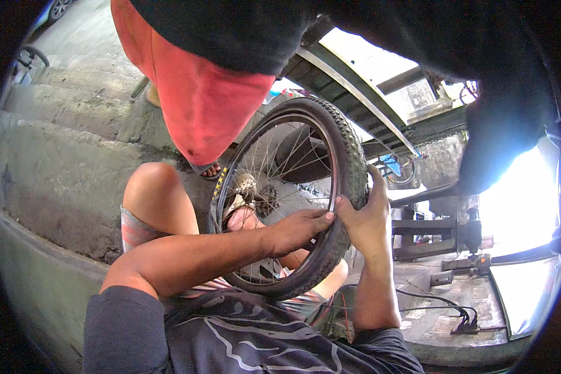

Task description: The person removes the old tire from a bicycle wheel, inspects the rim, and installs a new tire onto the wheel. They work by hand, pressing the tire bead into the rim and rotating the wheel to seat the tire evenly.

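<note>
A bicycle wheel (341, 156) with a black knobby tyre, thin spokes and yellow marks on its sidewall stands tilted between my bent legs. My left hand (300, 229) comes across from the left and grips the inner edge near the rim, its thumb laid on the tyre's side and its fingers partly hidden. Close by, my right hand (363, 218) wraps the tyre from the right, thumb against the rim side and fingers over the tread. The two thumbs nearly meet. The hub with its sprockets (267, 196) shows through the spokes.
Red and black cloth (199, 93) covers much of the upper view. A sandalled foot (210, 170) rests beyond my left knee (159, 187). Concrete steps (62, 137) rise at left. At right lie dark cables (439, 301) near a metal stand (470, 234); another bicycle wheel (403, 171) is farther back.
</note>
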### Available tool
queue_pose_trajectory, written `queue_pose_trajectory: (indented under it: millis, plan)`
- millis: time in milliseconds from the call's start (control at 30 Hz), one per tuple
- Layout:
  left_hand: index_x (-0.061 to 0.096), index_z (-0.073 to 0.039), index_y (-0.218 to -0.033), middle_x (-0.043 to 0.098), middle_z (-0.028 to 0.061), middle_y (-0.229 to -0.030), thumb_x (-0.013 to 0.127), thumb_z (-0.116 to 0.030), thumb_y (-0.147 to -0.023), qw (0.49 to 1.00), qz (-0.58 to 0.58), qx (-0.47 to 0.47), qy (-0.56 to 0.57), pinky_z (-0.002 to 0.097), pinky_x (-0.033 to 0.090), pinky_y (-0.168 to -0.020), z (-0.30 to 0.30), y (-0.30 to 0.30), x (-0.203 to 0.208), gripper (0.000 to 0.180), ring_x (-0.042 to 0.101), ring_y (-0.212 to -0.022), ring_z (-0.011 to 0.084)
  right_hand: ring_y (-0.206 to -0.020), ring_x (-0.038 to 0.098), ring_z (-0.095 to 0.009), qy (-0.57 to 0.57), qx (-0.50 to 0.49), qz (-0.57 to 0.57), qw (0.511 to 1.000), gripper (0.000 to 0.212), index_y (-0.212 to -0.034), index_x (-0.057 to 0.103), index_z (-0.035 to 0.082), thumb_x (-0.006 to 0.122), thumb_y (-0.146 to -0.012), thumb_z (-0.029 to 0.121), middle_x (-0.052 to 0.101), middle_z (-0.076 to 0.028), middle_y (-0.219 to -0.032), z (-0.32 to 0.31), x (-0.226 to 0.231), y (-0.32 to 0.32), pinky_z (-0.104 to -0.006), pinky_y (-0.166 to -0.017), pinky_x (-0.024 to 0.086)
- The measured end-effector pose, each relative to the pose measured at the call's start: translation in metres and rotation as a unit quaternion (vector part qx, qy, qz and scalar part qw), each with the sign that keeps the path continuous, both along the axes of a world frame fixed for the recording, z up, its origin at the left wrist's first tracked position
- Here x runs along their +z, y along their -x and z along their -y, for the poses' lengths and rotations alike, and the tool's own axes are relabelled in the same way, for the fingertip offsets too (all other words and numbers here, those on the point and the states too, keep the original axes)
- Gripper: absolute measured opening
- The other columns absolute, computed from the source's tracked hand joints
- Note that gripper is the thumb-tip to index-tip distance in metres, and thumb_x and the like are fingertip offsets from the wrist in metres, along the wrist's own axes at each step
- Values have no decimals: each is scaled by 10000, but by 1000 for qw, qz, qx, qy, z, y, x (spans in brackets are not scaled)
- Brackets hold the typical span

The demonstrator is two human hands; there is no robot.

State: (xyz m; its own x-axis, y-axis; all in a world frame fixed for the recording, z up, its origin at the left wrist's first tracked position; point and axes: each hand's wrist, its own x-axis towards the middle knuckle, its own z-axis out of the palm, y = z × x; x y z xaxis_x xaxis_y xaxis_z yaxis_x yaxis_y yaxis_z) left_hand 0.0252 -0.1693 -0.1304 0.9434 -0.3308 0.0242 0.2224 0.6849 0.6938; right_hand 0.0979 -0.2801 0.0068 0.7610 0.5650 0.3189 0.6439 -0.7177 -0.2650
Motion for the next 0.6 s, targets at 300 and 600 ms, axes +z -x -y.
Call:
queue_pose_trajectory:
  millis: [300, 600]
  plan:
    - [556, -10, -1491, 684, 76, -1329, 498, -482, -1161, 997, 75, 19, -6, 411, 541, -1063, -21, -11, 29, 579, 647, -1206, 183, -1175, 718, -315, -94, -17, -158, 983, 840, -1571, 419, -93, 776, -833, 91, 701, -292, -1300, -16, 37, -16, -410, -1020, 562]
    - [546, -18, -1490, 713, 160, -1312, 587, -453, -1128, 981, 95, 94, -137, 440, 654, -891, -35, -22, 45, 568, 734, -1155, 271, -1146, 706, -281, -55, 21, -382, 922, 993, -1554, 465, -82, 937, -742, 239, 715, -196, -1295, -18, 73, -34, -416, -1043, 543]
